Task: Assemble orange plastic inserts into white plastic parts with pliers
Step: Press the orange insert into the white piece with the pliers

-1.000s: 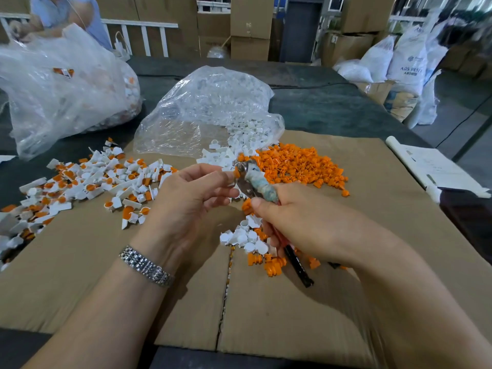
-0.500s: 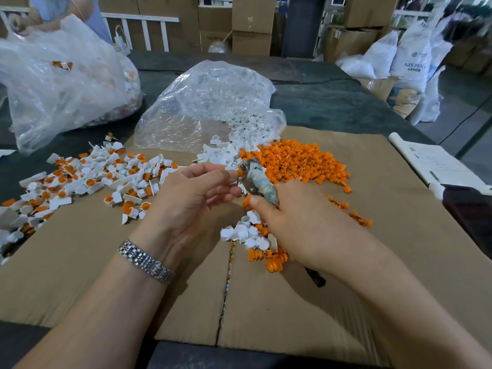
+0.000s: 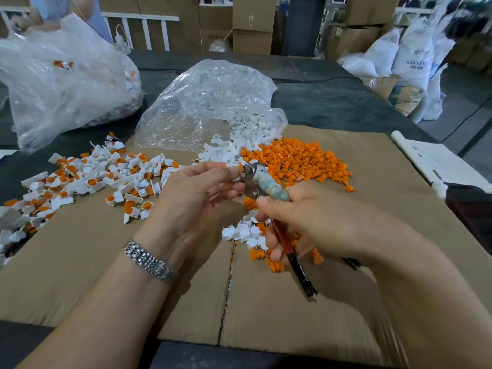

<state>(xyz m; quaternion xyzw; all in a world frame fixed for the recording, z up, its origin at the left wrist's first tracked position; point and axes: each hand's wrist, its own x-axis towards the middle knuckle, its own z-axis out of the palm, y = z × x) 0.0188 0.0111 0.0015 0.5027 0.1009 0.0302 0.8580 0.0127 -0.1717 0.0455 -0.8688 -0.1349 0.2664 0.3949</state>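
**Pressing an insert at the cardboard bench**

Finished white-and-orange pieces are lying scattered on the cardboard at the left. The left hand is pinching a white part with an orange insert against the pliers, which the right hand is gripping round the handles. Loose orange inserts are lying heaped just beyond.

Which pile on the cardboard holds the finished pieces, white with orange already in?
The left pile, beside the left hand: its white parts show orange inserts. The far pile is loose orange only.
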